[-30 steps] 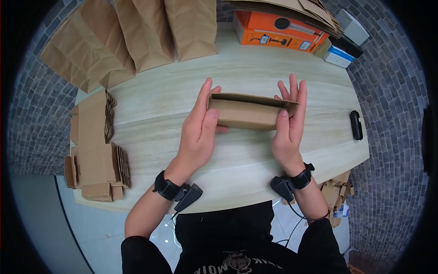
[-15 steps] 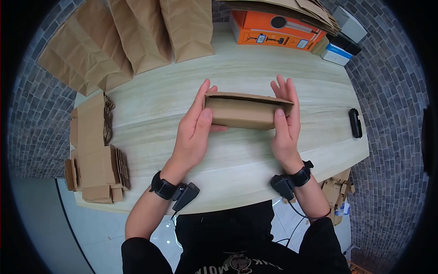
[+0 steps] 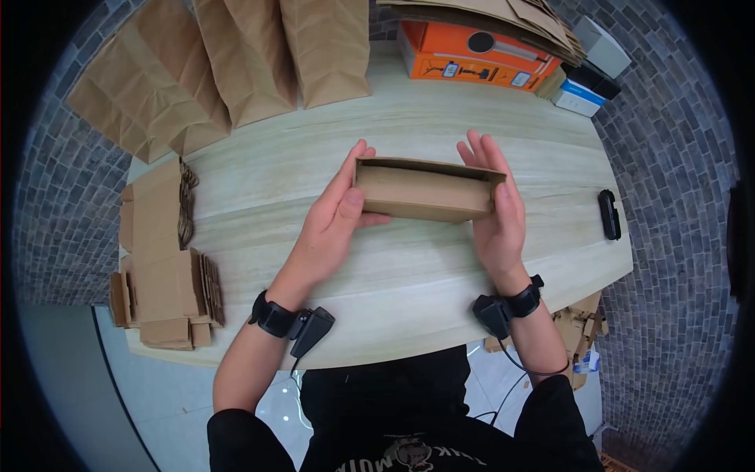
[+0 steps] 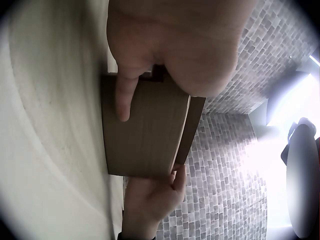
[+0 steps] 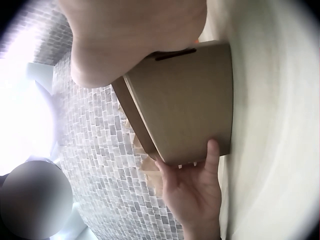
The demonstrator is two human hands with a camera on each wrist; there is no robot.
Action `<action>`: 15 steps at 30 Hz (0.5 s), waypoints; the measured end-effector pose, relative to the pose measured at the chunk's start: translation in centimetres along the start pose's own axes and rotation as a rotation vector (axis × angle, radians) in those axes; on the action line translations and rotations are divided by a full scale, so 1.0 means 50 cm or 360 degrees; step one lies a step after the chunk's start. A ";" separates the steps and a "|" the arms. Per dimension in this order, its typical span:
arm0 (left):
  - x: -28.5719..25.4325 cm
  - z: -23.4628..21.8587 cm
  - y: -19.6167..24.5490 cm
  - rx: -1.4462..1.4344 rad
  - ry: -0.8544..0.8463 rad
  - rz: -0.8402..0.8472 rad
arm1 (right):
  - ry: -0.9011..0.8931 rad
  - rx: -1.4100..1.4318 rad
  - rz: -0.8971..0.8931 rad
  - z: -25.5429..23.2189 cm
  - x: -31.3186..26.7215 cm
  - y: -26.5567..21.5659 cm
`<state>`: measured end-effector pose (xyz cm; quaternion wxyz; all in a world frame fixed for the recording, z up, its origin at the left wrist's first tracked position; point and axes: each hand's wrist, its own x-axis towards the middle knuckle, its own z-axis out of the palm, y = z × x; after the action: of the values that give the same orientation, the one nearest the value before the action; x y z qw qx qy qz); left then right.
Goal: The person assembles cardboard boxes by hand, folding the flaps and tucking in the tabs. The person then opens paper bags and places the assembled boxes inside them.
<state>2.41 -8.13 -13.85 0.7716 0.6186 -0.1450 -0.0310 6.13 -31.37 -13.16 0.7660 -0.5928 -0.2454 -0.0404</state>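
A brown open-topped cardboard box [image 3: 421, 197] stands on its long side just over the wooden table [image 3: 409, 275], held between both hands. My left hand [image 3: 334, 224] grips its left end, thumb on the near face and fingers behind. My right hand [image 3: 499, 216] clasps the right end with the palm against it and the fingers straight up behind; its thumb is hidden in the head view. In the left wrist view the box [image 4: 145, 135] lies under my left thumb, and the right hand [image 4: 150, 200] holds the far end. The right wrist view shows the box [image 5: 185, 100] and the left hand [image 5: 192, 192].
Brown paper bags [image 3: 252, 55] lie at the table's far left. A stack of flat cardboard blanks [image 3: 161, 259] sits at the left edge. An orange box [image 3: 472, 51] and small white and blue boxes [image 3: 586, 90] are at the far right; a black device [image 3: 607, 214] lies near the right edge.
My right thumb has come off the box's near face and the palm now covers the right end. The left arm has drawn back slightly. The box stays in the same place.
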 end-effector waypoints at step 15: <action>0.000 0.005 0.001 0.0242 0.0083 -0.0024 | -0.0040 0.0168 0.0151 -0.015 0.009 -0.005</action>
<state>2.32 -8.36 -13.77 0.7256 0.6772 -0.1221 -0.0095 6.69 -32.03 -12.89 0.7941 -0.5630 -0.2283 0.0165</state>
